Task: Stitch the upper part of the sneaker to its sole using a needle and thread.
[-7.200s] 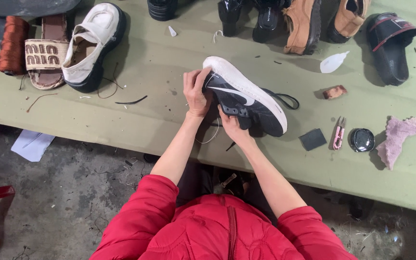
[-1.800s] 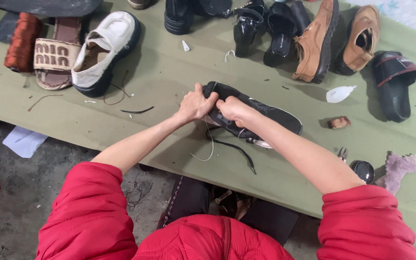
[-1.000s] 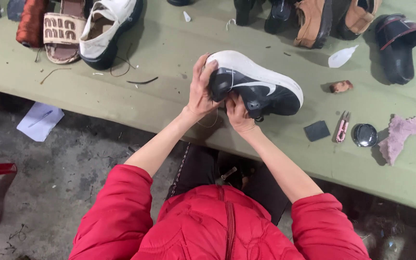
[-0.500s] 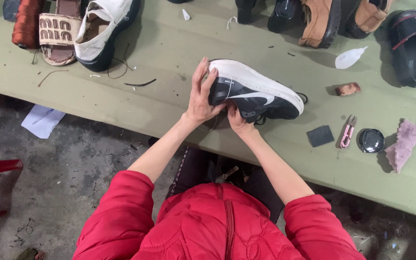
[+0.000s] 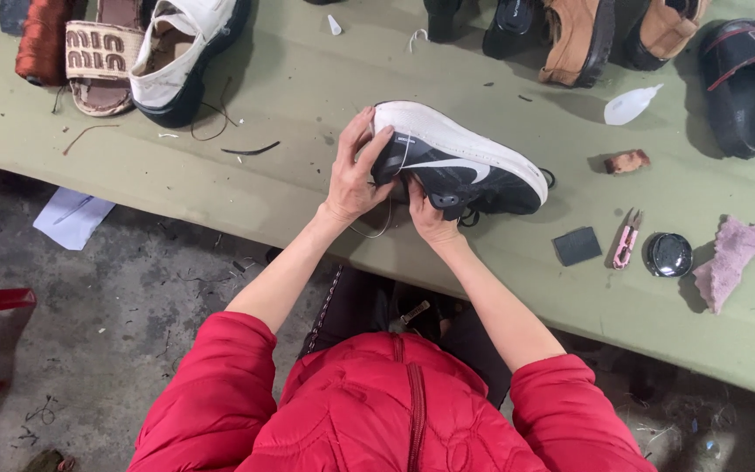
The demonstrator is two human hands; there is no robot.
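The black sneaker has been tipped slightly further onto its side since half a second ago and is held just above the green worktop, the left hand clamped over its heel and the right hand closed under its upper, so that the white sole is turned up and steadied.

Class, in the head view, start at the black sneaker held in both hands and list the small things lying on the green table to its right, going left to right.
Black white-soled sneaker → flat black square pad → small pink clipper tool → round black tin → crumpled pink cloth.
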